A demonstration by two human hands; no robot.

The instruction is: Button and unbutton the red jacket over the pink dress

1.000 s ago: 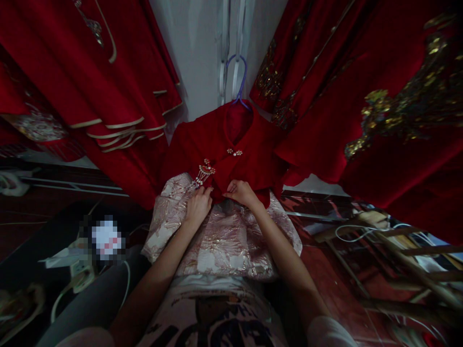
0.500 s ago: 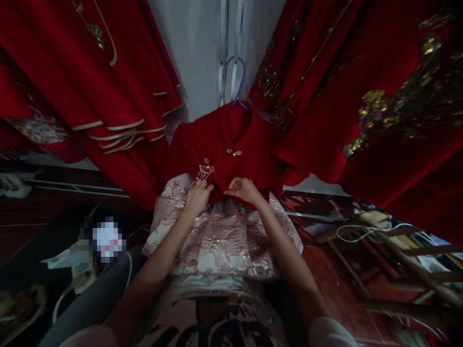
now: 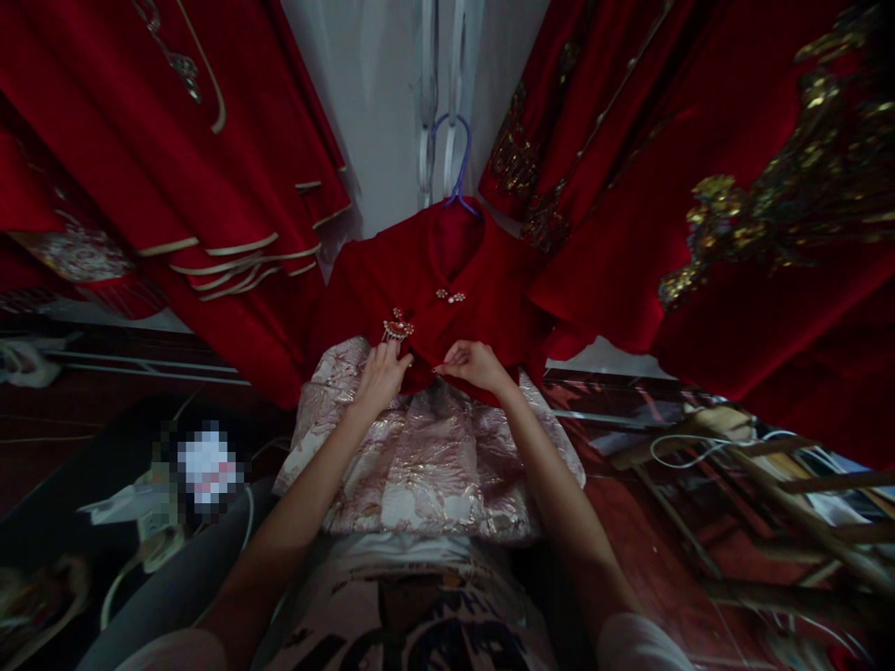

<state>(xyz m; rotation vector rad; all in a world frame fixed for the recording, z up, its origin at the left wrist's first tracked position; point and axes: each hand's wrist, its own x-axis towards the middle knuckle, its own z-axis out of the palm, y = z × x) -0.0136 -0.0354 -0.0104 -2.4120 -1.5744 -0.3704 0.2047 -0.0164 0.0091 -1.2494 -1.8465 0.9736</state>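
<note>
A short red jacket hangs in front of me on a purple hanger, over a pale pink brocade skirt. Beaded flower fastenings sit below its collar, and a tasselled fan-shaped brooch is on its left side. Just under that brooch, my left hand is closed on the jacket's lower front, fingers bent into the cloth. My right hand is closed in a pinch at the jacket's lower middle. Whatever lies between its fingertips is too small to make out.
Red garments with pale-edged hems hang at the left, and gold-sequined red garments hang at the right. A wooden stool or rack with a white cord stands at lower right. A power strip with cables lies at lower left.
My hands stay almost in place at the jacket's lower front. The left fingers shift slightly under the brooch, and the view moves a little.
</note>
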